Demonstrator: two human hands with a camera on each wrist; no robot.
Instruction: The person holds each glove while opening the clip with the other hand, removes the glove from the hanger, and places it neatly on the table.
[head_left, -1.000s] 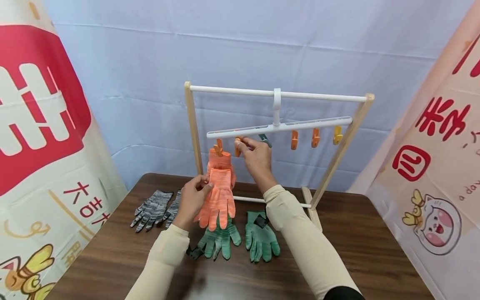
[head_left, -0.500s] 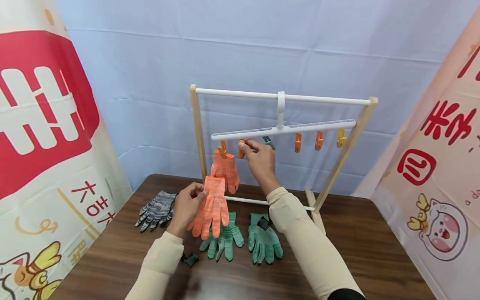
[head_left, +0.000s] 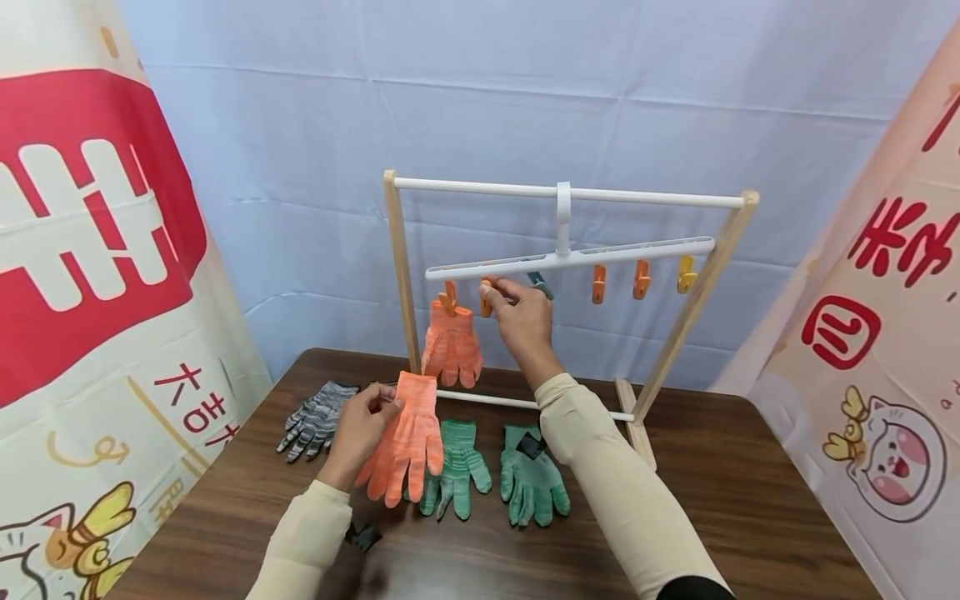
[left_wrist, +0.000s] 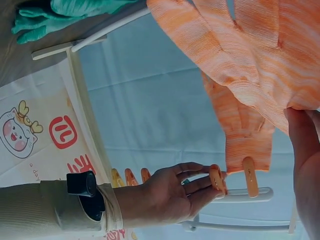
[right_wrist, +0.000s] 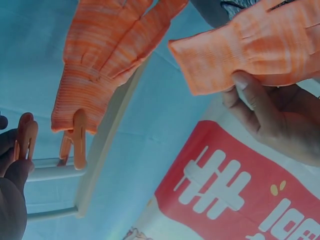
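My left hand (head_left: 362, 433) pinches an orange knit glove (head_left: 411, 442) near its cuff, fingers hanging down, apart from the hanger. Up at the white hanger (head_left: 487, 271), my right hand (head_left: 523, 323) pinches an orange clothespin (head_left: 486, 298) between thumb and fingers. Another orange glove (head_left: 452, 346) hangs by its cuff from an orange clothespin (head_left: 448, 298) at the hanger's left end. In the right wrist view, the held glove (right_wrist: 260, 50) has its cuff pointing toward the hanging glove (right_wrist: 100, 50), with a gap between them.
Two green gloves (head_left: 456, 471) (head_left: 534, 475) and a grey striped glove (head_left: 318, 419) lie on the wooden table (head_left: 675, 517). A black piece (head_left: 363, 537) lies near the front. The hanger tilts on a rack (head_left: 660, 325); dark green, orange and yellow clothespins (head_left: 686, 275) hang along its right.
My left hand has drawn the orange glove down and left, away from the hanging glove. My right hand keeps its pinch on the clothespin; the head view has shifted slightly.
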